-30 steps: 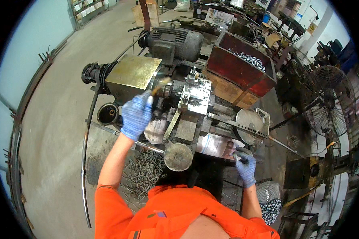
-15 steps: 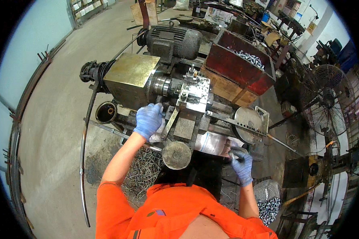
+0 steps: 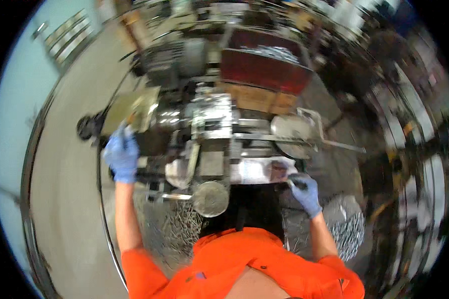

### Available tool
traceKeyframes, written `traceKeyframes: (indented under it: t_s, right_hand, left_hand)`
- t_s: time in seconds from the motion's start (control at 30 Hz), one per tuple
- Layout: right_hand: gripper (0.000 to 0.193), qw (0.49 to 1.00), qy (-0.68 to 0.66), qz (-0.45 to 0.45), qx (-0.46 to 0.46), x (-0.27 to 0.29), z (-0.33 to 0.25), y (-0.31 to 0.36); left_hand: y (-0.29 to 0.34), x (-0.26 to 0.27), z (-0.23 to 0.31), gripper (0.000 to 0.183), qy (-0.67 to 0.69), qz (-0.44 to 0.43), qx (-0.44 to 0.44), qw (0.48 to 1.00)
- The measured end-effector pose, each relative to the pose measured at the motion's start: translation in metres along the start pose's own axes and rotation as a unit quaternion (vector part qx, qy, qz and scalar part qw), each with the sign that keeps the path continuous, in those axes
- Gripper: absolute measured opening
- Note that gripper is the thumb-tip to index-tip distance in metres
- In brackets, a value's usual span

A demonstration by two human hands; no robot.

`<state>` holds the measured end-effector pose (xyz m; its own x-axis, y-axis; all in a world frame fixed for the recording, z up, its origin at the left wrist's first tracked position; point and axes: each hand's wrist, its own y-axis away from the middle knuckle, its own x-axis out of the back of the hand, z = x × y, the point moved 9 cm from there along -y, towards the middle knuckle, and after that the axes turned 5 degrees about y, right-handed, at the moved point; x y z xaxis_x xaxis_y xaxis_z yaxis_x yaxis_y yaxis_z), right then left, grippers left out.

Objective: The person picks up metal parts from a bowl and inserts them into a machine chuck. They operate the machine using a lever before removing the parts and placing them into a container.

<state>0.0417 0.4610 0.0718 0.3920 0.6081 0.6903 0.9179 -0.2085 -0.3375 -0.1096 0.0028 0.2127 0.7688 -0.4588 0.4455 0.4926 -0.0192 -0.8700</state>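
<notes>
My left hand (image 3: pixel 120 154), in a blue glove, is raised at the front edge of a brass-coloured cover (image 3: pixel 129 107) on a lathe. Its fingers look bunched, with a small orange-tan spot at their tips, too blurred to name. In a blue glove with dark fingertips, my right hand (image 3: pixel 305 193) is curled closed beside a shiny printed sheet (image 3: pixel 257 171). Something small and pale shows at its fingertips; its kind is unclear. Between the hands are the lathe's chuck (image 3: pixel 168 119), bright tool post (image 3: pixel 212 114) and round handwheel (image 3: pixel 210 199).
Behind the lathe, a red bin (image 3: pixel 259 70) of small metal parts rests on a wooden box (image 3: pixel 254 98). A motor (image 3: pixel 172 60) stands at the back left. Metal shavings (image 3: pixel 182 226) lie below. A basket of shiny parts (image 3: pixel 348 234) is at the lower right.
My left hand has moved left and up from beside the chuck to the brass-coloured cover. The right hand stays near the printed sheet. The whole view has shifted and blurred.
</notes>
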Motion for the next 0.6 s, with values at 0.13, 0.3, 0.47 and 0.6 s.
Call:
traceKeyframes:
  t_s: [0.13,0.3,0.47,0.6]
  right_hand:
    - [0.019,0.998,0.027,0.025,-0.043,0.027,0.013,0.007]
    - [0.025,0.995,0.045,0.021,-0.092,0.035,0.05,0.023]
    - [0.036,0.974,0.105,0.027,-0.199,0.061,0.11,0.078]
    - [0.045,0.932,0.131,0.047,-0.333,0.097,0.175,0.134]
  left_hand:
    - [0.007,-0.042,-0.033,0.033,0.03,-0.152,0.096,0.983]
    - [0.017,-0.03,-0.07,0.042,-0.05,-0.19,0.079,0.977]
    - [0.06,-0.001,-0.061,0.038,0.141,-0.075,0.299,0.941]
    - [0.109,0.002,-0.019,0.036,0.11,-0.162,0.299,0.934]
